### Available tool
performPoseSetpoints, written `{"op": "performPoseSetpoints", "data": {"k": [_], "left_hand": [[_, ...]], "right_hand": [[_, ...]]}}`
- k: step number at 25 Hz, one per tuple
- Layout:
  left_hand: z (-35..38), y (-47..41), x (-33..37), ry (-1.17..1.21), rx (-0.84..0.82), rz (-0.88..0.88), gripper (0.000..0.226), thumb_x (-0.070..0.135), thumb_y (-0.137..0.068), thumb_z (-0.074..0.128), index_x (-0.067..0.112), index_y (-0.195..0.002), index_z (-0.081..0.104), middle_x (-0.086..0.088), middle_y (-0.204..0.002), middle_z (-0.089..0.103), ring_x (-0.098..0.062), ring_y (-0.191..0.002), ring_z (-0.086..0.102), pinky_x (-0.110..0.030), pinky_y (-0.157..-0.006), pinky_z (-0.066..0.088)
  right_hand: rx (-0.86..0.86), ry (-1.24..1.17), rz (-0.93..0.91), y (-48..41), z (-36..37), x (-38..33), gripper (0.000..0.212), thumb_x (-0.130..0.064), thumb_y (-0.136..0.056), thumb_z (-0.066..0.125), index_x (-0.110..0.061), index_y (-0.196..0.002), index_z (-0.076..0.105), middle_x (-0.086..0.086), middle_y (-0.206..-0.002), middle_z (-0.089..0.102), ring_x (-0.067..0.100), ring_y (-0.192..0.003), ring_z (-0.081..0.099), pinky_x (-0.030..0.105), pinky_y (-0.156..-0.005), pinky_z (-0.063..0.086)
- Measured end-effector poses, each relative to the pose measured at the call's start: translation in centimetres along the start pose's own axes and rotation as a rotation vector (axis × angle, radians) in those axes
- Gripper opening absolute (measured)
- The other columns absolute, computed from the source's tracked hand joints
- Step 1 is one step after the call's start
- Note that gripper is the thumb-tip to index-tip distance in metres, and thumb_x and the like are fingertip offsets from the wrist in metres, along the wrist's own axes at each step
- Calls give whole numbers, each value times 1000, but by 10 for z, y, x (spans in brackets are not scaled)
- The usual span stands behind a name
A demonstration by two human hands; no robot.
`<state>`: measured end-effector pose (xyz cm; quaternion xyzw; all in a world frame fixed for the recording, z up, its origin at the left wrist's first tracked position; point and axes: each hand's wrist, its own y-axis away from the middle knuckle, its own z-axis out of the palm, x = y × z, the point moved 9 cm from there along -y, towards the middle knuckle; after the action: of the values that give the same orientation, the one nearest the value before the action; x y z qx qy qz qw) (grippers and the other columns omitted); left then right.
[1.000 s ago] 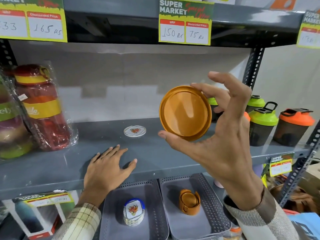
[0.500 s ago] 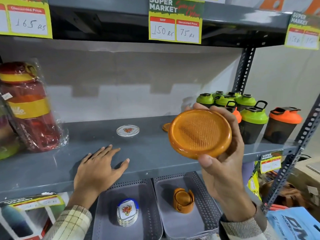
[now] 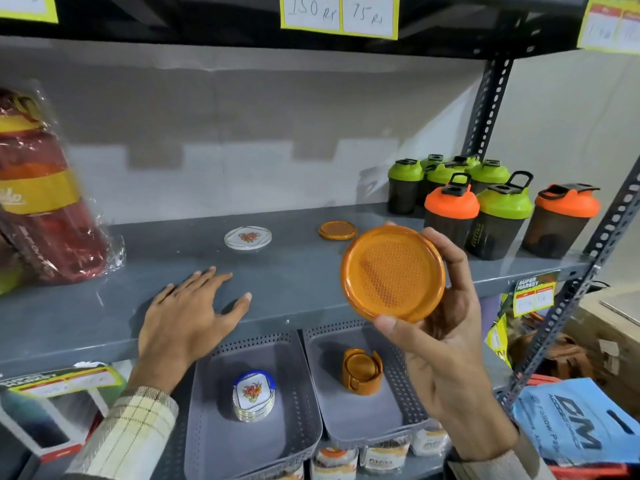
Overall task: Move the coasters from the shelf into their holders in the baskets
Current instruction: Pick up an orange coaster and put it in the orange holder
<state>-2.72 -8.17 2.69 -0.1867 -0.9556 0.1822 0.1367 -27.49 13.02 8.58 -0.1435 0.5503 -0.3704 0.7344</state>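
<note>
My right hand (image 3: pixel 446 344) grips a round orange coaster (image 3: pixel 393 273) by its rim, held up in front of the grey shelf (image 3: pixel 294 271), dimpled face toward me. My left hand (image 3: pixel 187 317) lies flat and empty on the shelf's front part. On the shelf lie a second orange coaster (image 3: pixel 337 230) and a clear coaster with a flower print (image 3: pixel 248 238). Below the shelf, the left grey basket (image 3: pixel 207 427) holds a flower-print coaster stack in a blue holder (image 3: pixel 254 394). The right grey basket (image 3: pixel 401 410) holds an orange holder (image 3: pixel 362 371) with coasters in it.
Several shaker bottles (image 3: pixel 498 202) with green and orange lids stand at the shelf's right end. Wrapped red bottles (image 3: pixel 41 188) fill the left end. A perforated metal upright (image 3: pixel 568 306) runs diagonally at right. Price tags (image 3: pixel 337 12) hang from the upper shelf.
My right hand turned the orange coaster over, from smooth side to dimpled side, and lowered it to the right. The view shifted left and down; my left hand stayed on the shelf.
</note>
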Motion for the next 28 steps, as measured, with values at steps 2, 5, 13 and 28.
{"op": "performPoseSetpoints", "data": {"k": [2, 5, 13, 28], "left_hand": [[0, 0, 1, -28, -2, 3, 75, 79, -83, 29, 37, -142, 47, 9, -156, 40, -12, -144, 33, -44, -118, 27], [1, 0, 2, -39, 7, 0, 71, 77, -84, 32, 37, -141, 48, 9, -155, 41, -13, -143, 35, -44, -118, 28], [0, 0, 3, -32, 20, -14, 71, 77, -81, 31, 37, -137, 51, 8, -152, 45, -15, -142, 38, -47, -114, 32], [-4, -2, 1, -15, 34, -53, 64, 74, -80, 35, 40, -131, 53, 13, -147, 51, -15, -137, 46, -51, -102, 44]], "right_hand": [[95, 24, 111, 20, -27, 17, 71, -7, -65, 89, -34, -126, 65, -6, -105, 74, 8, -93, 70, 23, -77, 61], [169, 75, 278, 56, -68, 54, 63, -29, -71, 92, -27, -128, 67, 3, -108, 74, 12, -98, 70, 27, -82, 62], [513, 404, 723, 116, -198, 227, 23, -6, -99, 65, -15, -119, 68, 22, -131, 67, 37, -118, 63, 55, -101, 52], [302, 1064, 809, 64, -249, 335, 25, -10, -90, 74, -2, -115, 76, 22, -109, 77, 38, -107, 71, 38, -92, 52]]}}
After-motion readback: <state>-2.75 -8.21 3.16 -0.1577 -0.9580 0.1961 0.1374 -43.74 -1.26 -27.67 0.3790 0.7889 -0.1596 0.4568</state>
